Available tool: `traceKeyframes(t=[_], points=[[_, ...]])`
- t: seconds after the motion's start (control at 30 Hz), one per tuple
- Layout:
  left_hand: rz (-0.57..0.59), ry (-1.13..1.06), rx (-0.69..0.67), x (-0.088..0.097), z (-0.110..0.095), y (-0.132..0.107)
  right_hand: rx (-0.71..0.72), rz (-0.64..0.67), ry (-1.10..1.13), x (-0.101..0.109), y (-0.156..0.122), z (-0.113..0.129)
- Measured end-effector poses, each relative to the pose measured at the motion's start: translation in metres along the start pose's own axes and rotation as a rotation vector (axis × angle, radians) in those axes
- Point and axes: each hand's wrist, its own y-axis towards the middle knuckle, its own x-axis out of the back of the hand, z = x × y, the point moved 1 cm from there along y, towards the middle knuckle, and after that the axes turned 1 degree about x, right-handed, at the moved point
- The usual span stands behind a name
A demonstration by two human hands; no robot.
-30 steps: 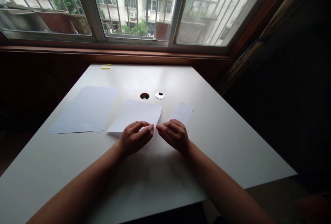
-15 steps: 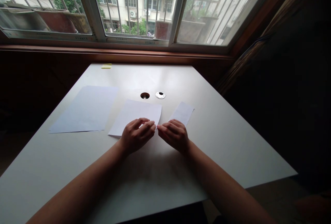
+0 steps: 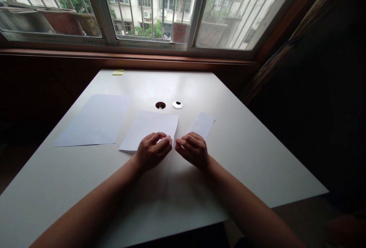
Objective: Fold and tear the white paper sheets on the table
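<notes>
A white sheet of paper [image 3: 148, 128] lies on the white table [image 3: 251, 156] in front of me. My left hand [image 3: 151, 150] rests on its near right corner with fingers curled, pinching the paper's edge. Just right of that corner, almost fingertip to fingertip with the left, my right hand [image 3: 192, 149] is also curled in a pinch. Whether it grips the same corner is hidden by the fingers. A small strip of paper [image 3: 201, 124] lies just beyond the right hand.
A larger white sheet [image 3: 94, 120] lies to the left. Behind the papers are a round cable hole [image 3: 160, 105] and its silver cap [image 3: 177, 105]. A yellow sticky pad [image 3: 117, 72] sits at the table's far edge under the window.
Both hands have crept slightly forward and to the right along the paper's corner; the sheet has shifted a little with them.
</notes>
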Motion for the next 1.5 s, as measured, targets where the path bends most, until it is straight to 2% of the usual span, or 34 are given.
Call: traceKeyframes(t=[0.13,0.47,0.97,1.5], points=[[-0.007,0.012,0.008,-0.0001,0.0019,-0.0018,-0.063,-0.068,-0.026,0.0005,-0.0010,-0.0036],[-0.007,0.012,0.010,0.0011,0.0028,-0.0028,-0.027,0.033,0.019,0.0020,0.0021,-0.0029],[-0.005,0.007,-0.008,0.0015,0.0025,-0.0011,0.032,0.080,0.024,0.0029,0.0035,-0.0017],[-0.020,0.000,-0.010,0.0033,0.0006,0.0022,0.010,0.041,0.054,0.0019,0.0026,0.0015]])
